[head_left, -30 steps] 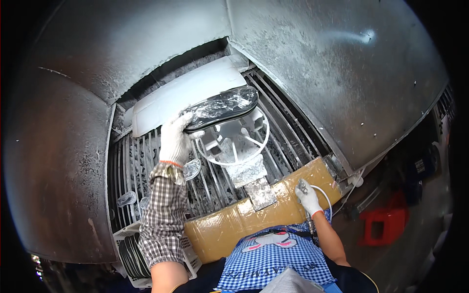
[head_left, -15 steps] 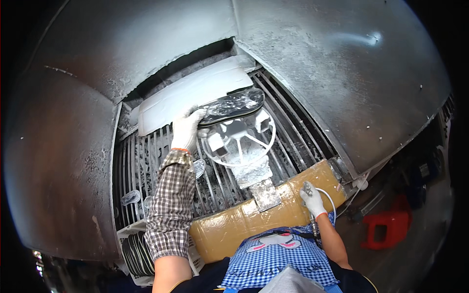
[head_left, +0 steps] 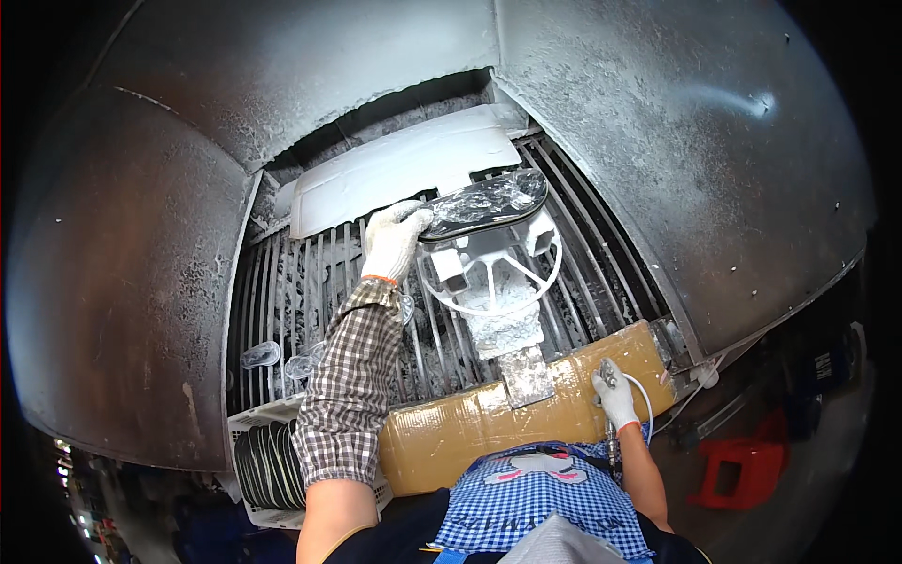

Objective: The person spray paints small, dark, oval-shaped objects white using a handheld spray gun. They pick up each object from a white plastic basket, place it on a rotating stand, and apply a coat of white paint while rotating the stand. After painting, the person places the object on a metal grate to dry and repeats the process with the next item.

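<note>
Slatted grating [head_left: 319, 273], metal booth wall [head_left: 122, 282] at 9 o'clock (white residue on it). Black oblong panel [head_left: 484, 204], glossy crinkled face, is over white spoked stand [head_left: 491, 282], 1 o'clock of centre. Left hand [head_left: 393, 237] pinches its 9 o'clock end; right hand [head_left: 615, 399], 4 o'clock, fingers wrapped round metal tool [head_left: 608, 372].

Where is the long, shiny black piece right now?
In the head view, the black piece is slightly above and right of centre, its left end in the left hand, by the far edge of the round white frame.
</note>
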Motion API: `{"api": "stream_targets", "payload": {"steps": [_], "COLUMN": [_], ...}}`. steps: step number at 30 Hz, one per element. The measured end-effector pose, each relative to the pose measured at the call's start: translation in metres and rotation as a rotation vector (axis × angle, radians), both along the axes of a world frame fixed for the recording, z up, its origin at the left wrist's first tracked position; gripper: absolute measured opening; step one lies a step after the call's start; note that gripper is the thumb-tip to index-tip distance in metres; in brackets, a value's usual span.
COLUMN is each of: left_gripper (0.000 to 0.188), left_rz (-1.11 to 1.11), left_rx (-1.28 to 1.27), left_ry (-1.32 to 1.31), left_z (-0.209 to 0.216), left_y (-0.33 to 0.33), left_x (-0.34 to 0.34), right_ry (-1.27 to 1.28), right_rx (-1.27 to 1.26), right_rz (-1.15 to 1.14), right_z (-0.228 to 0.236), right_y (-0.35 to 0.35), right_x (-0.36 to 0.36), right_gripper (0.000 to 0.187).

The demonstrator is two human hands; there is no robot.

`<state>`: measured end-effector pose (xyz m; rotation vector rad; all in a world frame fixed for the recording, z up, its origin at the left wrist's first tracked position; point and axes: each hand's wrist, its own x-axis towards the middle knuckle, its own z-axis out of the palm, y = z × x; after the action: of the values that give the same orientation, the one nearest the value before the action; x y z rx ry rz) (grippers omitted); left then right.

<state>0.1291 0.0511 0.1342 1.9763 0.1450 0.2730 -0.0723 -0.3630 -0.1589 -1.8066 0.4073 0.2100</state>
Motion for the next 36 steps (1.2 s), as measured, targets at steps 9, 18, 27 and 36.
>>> {"api": "stream_targets", "payload": {"steps": [9, 18, 27, 36], "left_gripper": [0.032, 0.058, 0.052, 0.037], "left_rz": [-0.021, 0.218, 0.249, -0.143], "left_rx": [-0.106, -0.223, -0.997, -1.323], "left_ry": [-0.030, -0.221, 0.146, 0.154], "left_z": [-0.011, -0.041, -0.160, -0.153], "left_y": [0.007, 0.012, -0.032, -0.096], "left_x": [-0.004, -0.032, -0.116, -0.127], "right_ry": [0.011, 0.028, -0.376, -0.605], "right_rx": [0.033, -0.038, 0.194, 0.487], "right_rz": [-0.001, 0.008, 0.184, 0.477], "right_z": [0.010, 0.001, 0.171, 0.304], "right_y": [0.005, 0.001, 0.047, 0.135], "right_x": [0.001, 0.001, 0.034, 0.040], "right_gripper": [0.062, 0.059, 0.059, 0.062]}}
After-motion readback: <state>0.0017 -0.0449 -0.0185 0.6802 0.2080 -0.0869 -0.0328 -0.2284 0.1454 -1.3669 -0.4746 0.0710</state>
